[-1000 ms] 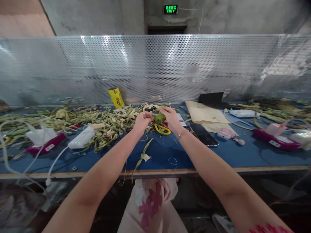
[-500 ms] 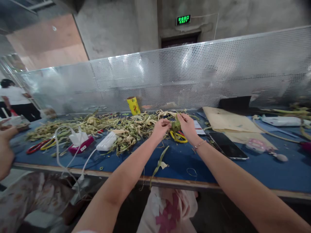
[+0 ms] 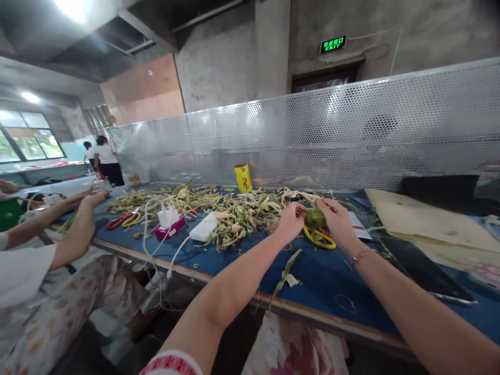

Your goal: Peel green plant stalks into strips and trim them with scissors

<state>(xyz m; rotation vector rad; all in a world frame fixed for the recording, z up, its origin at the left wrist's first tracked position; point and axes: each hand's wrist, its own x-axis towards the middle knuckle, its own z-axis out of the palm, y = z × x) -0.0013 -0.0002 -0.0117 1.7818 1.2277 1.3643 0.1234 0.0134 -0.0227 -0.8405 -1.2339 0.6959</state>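
Both my hands meet over the blue table (image 3: pixel 320 271) and pinch a small folded green leaf piece (image 3: pixel 314 219). My left hand (image 3: pixel 291 223) grips its left side with closed fingers. My right hand (image 3: pixel 339 223), a thin bracelet on its wrist, holds the right side, fingers curled around it. Yellow-handled scissors (image 3: pixel 319 239) lie on the table just under the leaf piece. A heap of dry and green leaf scraps (image 3: pixel 219 208) spreads to the left of my hands.
A yellow tube (image 3: pixel 242 178) stands by the perforated metal screen (image 3: pixel 351 130). A white power bank (image 3: pixel 203 228) with cable, a tissue pack (image 3: pixel 169 224), red scissors (image 3: pixel 119 221), a phone (image 3: pixel 422 271) and brown paper (image 3: pixel 425 224) lie about. A co-worker's arm (image 3: pixel 74 229) reaches in at left.
My view has swung left and up, bringing the seated co-worker and far room into sight. My hands stay together on the green leaf piece.
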